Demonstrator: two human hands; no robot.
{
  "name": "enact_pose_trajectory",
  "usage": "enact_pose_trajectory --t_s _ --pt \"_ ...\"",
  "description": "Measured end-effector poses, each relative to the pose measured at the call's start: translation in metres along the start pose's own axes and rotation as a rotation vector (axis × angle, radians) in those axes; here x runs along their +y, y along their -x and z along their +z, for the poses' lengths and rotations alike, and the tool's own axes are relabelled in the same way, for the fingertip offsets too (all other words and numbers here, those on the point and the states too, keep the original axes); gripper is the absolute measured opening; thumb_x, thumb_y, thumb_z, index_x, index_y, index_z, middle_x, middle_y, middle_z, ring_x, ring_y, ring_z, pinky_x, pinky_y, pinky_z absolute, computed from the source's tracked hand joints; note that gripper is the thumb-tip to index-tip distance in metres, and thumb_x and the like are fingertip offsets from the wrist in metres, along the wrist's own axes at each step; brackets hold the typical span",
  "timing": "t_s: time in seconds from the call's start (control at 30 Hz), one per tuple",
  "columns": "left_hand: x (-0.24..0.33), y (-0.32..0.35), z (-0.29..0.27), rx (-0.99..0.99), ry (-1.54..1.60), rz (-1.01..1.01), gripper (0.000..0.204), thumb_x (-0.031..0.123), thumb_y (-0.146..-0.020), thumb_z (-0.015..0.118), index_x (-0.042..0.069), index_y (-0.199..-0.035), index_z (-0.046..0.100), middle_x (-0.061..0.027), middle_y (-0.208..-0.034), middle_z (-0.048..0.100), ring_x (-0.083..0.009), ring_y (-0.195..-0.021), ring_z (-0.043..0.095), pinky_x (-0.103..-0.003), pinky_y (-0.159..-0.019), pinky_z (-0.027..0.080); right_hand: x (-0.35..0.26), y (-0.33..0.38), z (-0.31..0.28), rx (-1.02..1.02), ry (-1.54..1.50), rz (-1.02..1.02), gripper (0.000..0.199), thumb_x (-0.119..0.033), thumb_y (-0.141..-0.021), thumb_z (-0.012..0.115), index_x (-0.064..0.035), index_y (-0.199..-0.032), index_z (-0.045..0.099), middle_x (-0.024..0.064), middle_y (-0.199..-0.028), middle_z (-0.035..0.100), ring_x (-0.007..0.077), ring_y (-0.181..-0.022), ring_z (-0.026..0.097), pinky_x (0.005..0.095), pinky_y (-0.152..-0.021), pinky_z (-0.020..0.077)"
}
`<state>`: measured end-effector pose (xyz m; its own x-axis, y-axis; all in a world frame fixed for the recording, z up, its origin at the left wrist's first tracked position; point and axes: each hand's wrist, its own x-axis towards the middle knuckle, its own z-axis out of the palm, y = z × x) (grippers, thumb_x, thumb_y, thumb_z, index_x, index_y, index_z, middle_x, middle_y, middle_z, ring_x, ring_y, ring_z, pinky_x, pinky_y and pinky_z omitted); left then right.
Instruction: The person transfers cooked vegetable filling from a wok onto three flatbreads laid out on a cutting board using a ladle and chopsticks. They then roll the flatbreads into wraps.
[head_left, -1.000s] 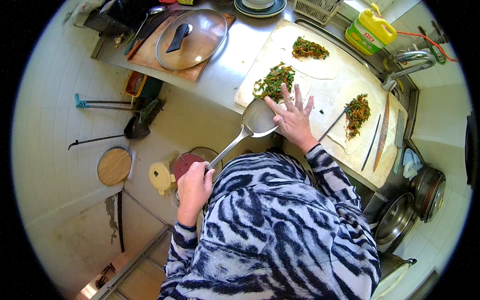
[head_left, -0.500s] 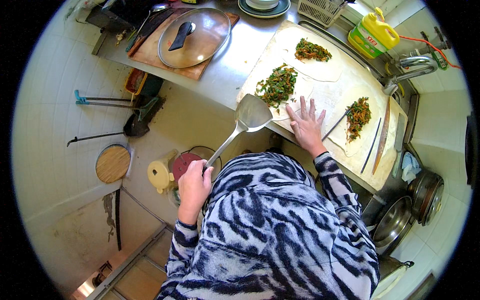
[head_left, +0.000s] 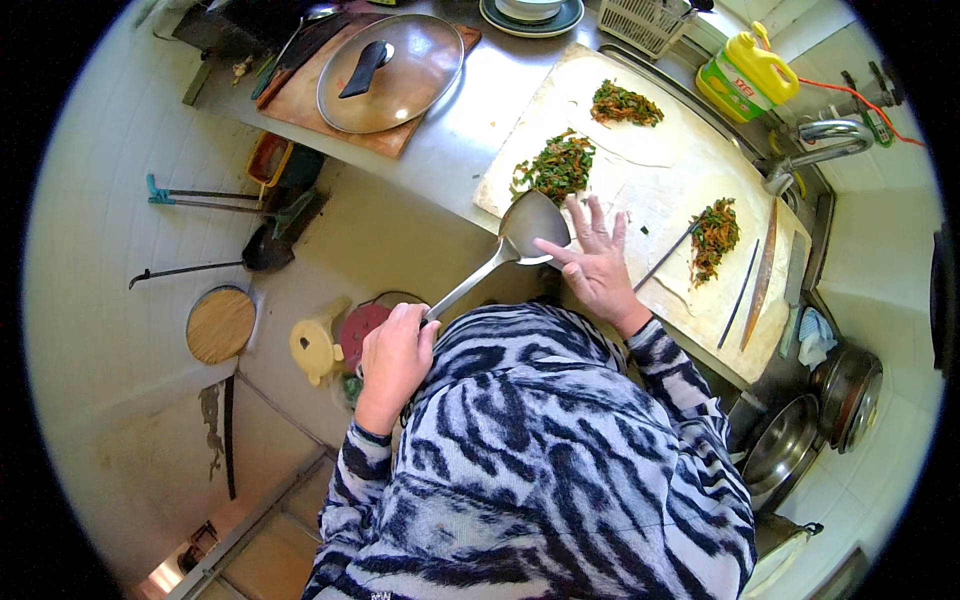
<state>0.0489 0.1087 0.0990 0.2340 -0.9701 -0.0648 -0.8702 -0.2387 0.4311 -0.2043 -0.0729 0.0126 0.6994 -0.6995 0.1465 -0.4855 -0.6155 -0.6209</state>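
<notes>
My left hand (head_left: 393,362) is closed round the handle of a metal spatula (head_left: 533,222). The spatula's broad blade reaches over the near edge of a floured board (head_left: 660,190), beside a heap of chopped green and orange filling (head_left: 557,168). My right hand (head_left: 600,265) is spread next to the blade, fingers apart, its thumb side near or touching the blade's edge; contact is hard to tell. Two more filling heaps lie on thin dough sheets, one at the back (head_left: 626,104) and one at the right (head_left: 714,242).
A rolling pin (head_left: 760,275) and dark sticks lie on the board's right side. A glass lid (head_left: 420,75) rests on a wooden board at left. Behind stand a yellow jug (head_left: 745,75) and a tap (head_left: 830,140). Metal pots (head_left: 785,440) sit low at right.
The spatula blade has moved right, toward my right hand. My right hand has lifted and shifted slightly left, turning its fingers toward the blade.
</notes>
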Motion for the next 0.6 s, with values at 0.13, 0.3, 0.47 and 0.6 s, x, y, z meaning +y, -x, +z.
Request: enact_pose_trajectory --t_s 0.13,0.3,0.47,0.6 --pt "0.007 -0.011 -0.002 -0.022 0.02 0.049 0.017 0.016 -0.087 0.066 0.004 -0.098 0.061 -0.0134 -0.088 0.062 -0.0348 -0.078 0.063 -0.043 -0.066 0.051 -0.003 -0.001 0.005 -0.002 0.028 0.004 0.05 -0.056 -0.102 0.028 -0.0363 -0.127 0.067 0.0052 -0.164 0.02 0.0311 -0.152 0.007 0.0671 -0.113 -0.0052" --pt "0.012 -0.017 -0.006 -0.065 0.003 0.088 0.017 0.017 -0.087 0.067 0.005 -0.098 0.061 -0.0126 -0.086 0.061 -0.0336 -0.077 0.063 -0.043 -0.065 0.05 -0.009 -0.003 0.006 -0.018 0.111 0.006 0.05 -0.058 -0.101 0.028 -0.0375 -0.13 0.063 0.003 -0.163 0.022 0.031 -0.152 0.008 0.0706 -0.111 -0.0047" --pt "0.011 -0.02 -0.009 -0.055 -0.012 0.13 0.017 0.017 -0.087 0.067 0.005 -0.098 0.061 -0.012 -0.084 0.06 -0.0323 -0.073 0.063 -0.042 -0.063 0.05 -0.006 -0.008 0.008 0.01 0.239 -0.021 0.05 -0.059 -0.1 0.028 -0.0384 -0.133 0.061 0.0021 -0.163 0.023 0.0306 -0.152 0.009 0.0705 -0.111 -0.0067" --pt "0.009 -0.021 -0.01 -0.044 -0.022 0.156 0.018 0.017 -0.087 0.067 0.005 -0.098 0.061 -0.0118 -0.084 0.059 -0.0322 -0.073 0.062 -0.041 -0.063 0.05 -0.008 -0.013 0.01 0.043 0.289 0.015 0.048 -0.055 -0.101 0.029 -0.0375 -0.136 0.058 0.0012 -0.163 0.024 0.0298 -0.152 0.008 0.0692 -0.11 -0.0107"
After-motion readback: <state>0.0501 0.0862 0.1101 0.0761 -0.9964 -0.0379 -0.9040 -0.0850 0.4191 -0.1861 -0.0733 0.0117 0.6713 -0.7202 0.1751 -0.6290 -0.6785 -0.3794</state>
